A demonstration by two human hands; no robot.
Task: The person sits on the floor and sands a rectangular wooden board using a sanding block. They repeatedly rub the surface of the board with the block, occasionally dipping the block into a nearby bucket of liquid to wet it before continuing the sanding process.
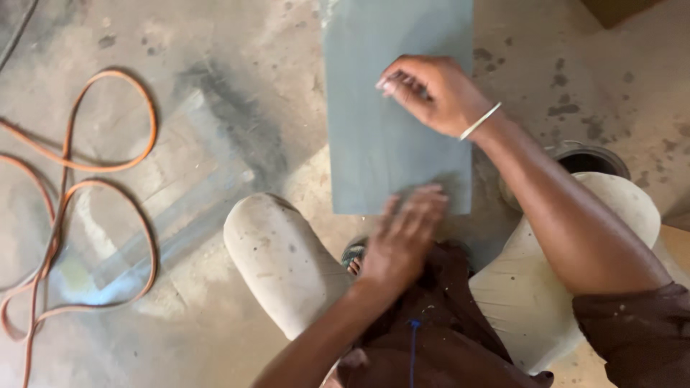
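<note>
Grey-green rectangular tile (pixel 388 136) lies flat on the concrete floor (pixel 237 86) directly in front of the crouching person, its near edge between the two knees. The right hand (pixel 435 93) rests on the upper right part of the tile, fingers (pixel 402 85) curled and bunched with the tips pressed to the surface; whether they pinch a small object cannot be told. The left hand (pixel 406 233) lies at the near edge, fingers (pixel 424 201) spread almost flat and blurred, palm down, gripping nothing.

Step in hand, as a judgement: positioning or rubbing the tile face, with one hand steadying the far portion and the other working the near edge. A next move would call for even downward pressure from both hands and for keeping the tile square to the body, since neither hand has a closed hold on it and it could slide on the dusty floor.

Outward from the hands: a thin white bangle (pixel 480 121) circles the right wrist. A round dark-rimmed container (pixel 589 156) stands just beside the right knee. An orange cable (pixel 108 165) loops across the floor well apart to the left.
</note>
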